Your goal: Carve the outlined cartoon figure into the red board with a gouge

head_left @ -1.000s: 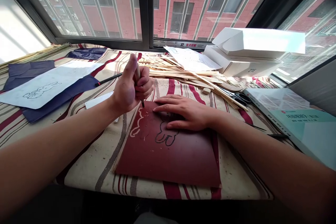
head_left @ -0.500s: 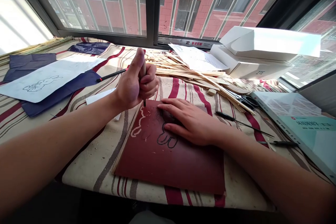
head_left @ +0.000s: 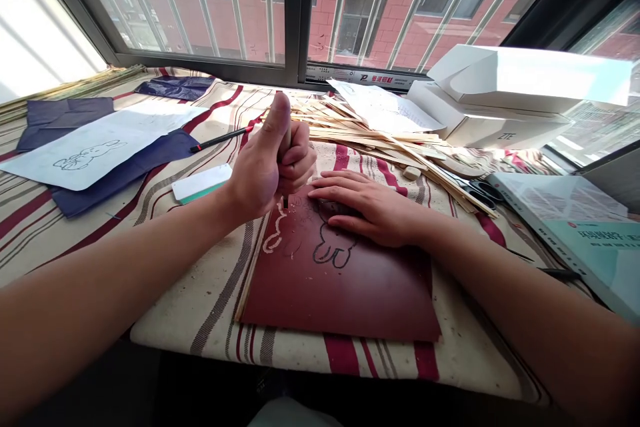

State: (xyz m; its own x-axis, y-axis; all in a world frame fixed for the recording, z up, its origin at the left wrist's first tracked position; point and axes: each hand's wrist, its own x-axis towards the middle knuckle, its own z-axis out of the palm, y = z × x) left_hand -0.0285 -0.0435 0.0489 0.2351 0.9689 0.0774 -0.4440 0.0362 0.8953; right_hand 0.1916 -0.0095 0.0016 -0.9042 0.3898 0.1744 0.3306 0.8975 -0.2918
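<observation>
My left hand is a fist round the wooden handle of a carving chisel, thumb pressed on top of the handle. Its dark tip meets the upper left of a dark red board. Pale carved grooves curve below the tip, with small chips around them. Fingers spread, my right hand lies flat on the board's upper right. It partly covers a black rabbit-like outline.
At left, a paper with a rabbit drawing lies over dark blue sheets. A red-and-black pen and a white-and-green eraser-like block sit nearby. Wood strips, a white box, scissors and a book stand beyond and right.
The board and both hands have shifted slightly away and to the right. My right forearm now covers the black-handled tool that lay beside the board. The view has also shifted a little.
</observation>
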